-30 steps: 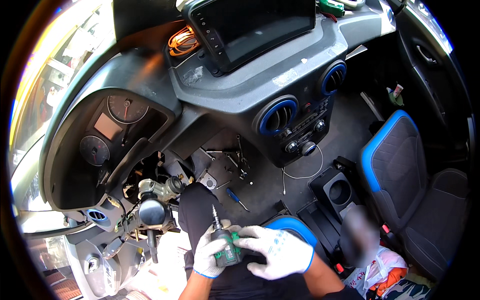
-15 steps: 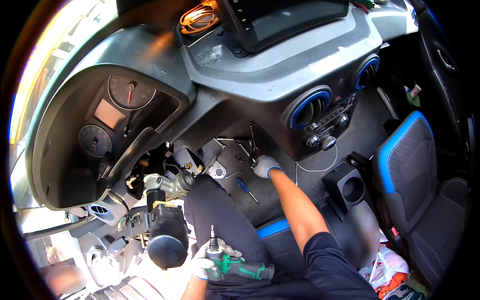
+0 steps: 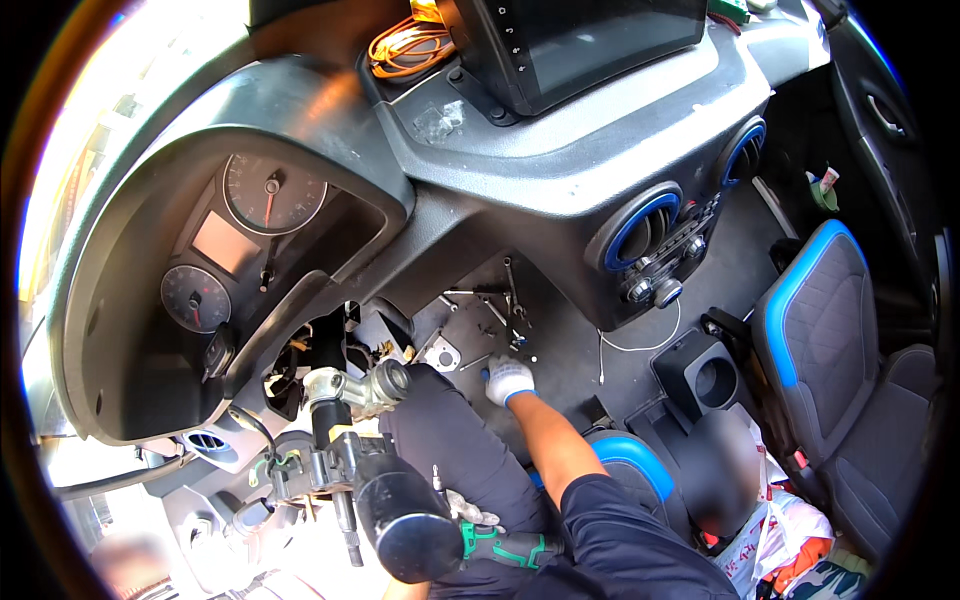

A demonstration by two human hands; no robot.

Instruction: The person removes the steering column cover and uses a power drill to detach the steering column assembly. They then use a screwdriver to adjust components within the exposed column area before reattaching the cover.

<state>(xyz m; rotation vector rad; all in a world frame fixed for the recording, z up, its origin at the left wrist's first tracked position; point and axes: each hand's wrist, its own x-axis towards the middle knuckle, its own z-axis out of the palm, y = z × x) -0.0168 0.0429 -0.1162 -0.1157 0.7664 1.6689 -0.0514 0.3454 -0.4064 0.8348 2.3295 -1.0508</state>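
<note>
Landmark: steering column (image 3: 415, 530), black-ended, in front of you. Your left hand (image 3: 473, 510), gloved, shows partly behind it, fingers curled round a green-and-black power driver (image 3: 505, 547), just right of the column, its bit (image 3: 437, 480) pointing away from you. Your right hand (image 3: 512, 381), white-gloved, reaches down right of and beyond the column; a blue handle (image 3: 486, 374) shows at its fingers, whose grip you cannot tell. Farther beyond the column: flat metal plate (image 3: 441, 353); then wrench (image 3: 513, 288).
</note>
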